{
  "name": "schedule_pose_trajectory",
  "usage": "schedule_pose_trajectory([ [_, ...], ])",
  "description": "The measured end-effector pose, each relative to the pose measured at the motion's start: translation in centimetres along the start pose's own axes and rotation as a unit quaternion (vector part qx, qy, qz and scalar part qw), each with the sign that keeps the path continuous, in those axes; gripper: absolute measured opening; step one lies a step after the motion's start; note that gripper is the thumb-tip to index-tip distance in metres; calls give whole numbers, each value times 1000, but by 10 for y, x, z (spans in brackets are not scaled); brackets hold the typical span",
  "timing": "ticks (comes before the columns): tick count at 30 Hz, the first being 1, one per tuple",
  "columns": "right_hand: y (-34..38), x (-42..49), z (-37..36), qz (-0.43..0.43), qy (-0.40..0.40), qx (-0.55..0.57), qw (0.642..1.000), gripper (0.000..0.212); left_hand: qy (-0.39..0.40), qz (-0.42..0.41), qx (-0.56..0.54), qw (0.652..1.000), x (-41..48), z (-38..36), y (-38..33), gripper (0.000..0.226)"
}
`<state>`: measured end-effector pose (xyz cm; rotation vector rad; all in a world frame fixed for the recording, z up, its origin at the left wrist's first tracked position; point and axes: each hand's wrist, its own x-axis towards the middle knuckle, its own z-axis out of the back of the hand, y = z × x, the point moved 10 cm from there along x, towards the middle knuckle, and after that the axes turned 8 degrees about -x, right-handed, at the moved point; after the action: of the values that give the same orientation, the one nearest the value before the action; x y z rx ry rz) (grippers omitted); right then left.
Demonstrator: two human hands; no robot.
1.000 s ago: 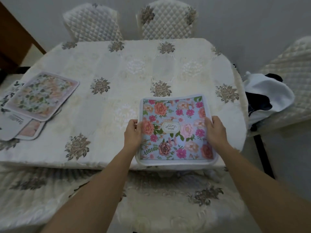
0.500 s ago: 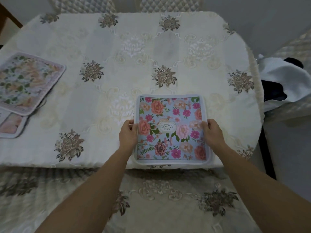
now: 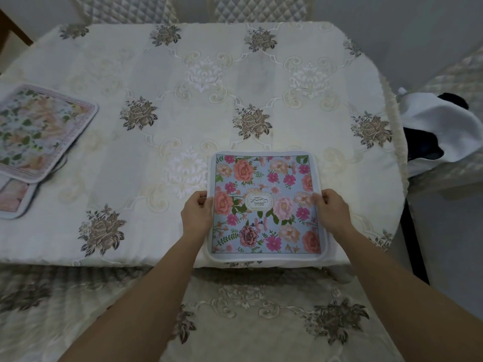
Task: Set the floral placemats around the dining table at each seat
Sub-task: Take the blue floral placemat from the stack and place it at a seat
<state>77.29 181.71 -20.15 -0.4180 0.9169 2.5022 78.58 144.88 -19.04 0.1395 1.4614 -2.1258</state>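
Blue placemat: the floral placemat (image 3: pixel 266 205) now lies almost flat on the tablecloth (image 3: pixel 183 113), its near edge just at the near edge of the table; a second ago it was bowed up between my hands and reaching over that edge.
Left hand: my left hand (image 3: pixel 196 214) pinches the left border, thumb on top, fingers curled under the edge.
Right hand: my right hand (image 3: pixel 332 212) holds the right border the same way, fingertips resting on the print.
Meaning: I judge this seat is nearly served; only squaring the mat and letting go are left.
Remaining mats: a stack of placemats (image 3: pixel 39 134) waits at the far left of the table, well apart from my hands.
Other seats: quilted chair backs (image 3: pixel 258 9) show behind the far edge, with no mats before them.
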Motion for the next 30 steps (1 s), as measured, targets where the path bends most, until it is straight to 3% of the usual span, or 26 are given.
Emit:
schedule_pose_trajectory([
  [10, 5, 1, -5, 8, 14, -11, 1000, 31, -39, -1, 25, 999, 3, 12, 3, 23],
  [30, 15, 0, -16, 4, 34, -92, 995, 31, -19, -1, 22, 1000, 16, 28, 11, 18],
])
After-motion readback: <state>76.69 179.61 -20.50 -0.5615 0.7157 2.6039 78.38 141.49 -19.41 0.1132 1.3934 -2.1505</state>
